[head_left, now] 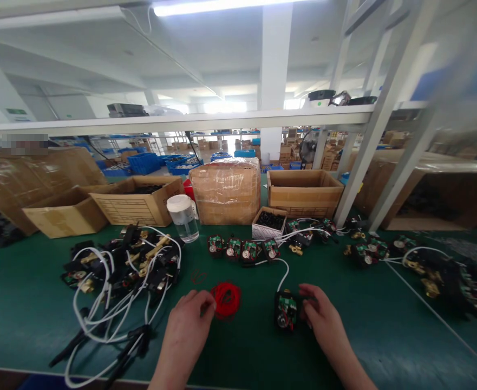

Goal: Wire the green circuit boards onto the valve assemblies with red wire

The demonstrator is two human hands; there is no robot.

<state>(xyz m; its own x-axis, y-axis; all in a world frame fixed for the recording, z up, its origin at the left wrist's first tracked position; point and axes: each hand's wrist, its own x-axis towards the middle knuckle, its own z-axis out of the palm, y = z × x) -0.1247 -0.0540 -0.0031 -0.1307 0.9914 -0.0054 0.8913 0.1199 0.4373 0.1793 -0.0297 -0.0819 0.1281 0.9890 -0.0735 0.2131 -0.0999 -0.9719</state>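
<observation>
My left hand (pixel 189 319) rests on the green table with its fingers pinched at the edge of a pile of red rubber bands (pixel 227 299). My right hand (pixel 319 317) curls its fingers against the right side of a small black module with a green circuit board (pixel 286 310), which lies on the table with a white cable (pixel 282 273) running away from it. Whether my right hand grips the module or only touches it is unclear.
A heap of black modules with white cables (pixel 120 271) lies at the left. A row of modules (pixel 242 250) sits ahead, more (pixel 425 265) at the right. A plastic jar (pixel 183 218), a small box of black parts (pixel 268 222) and cardboard boxes (pixel 303 192) stand behind.
</observation>
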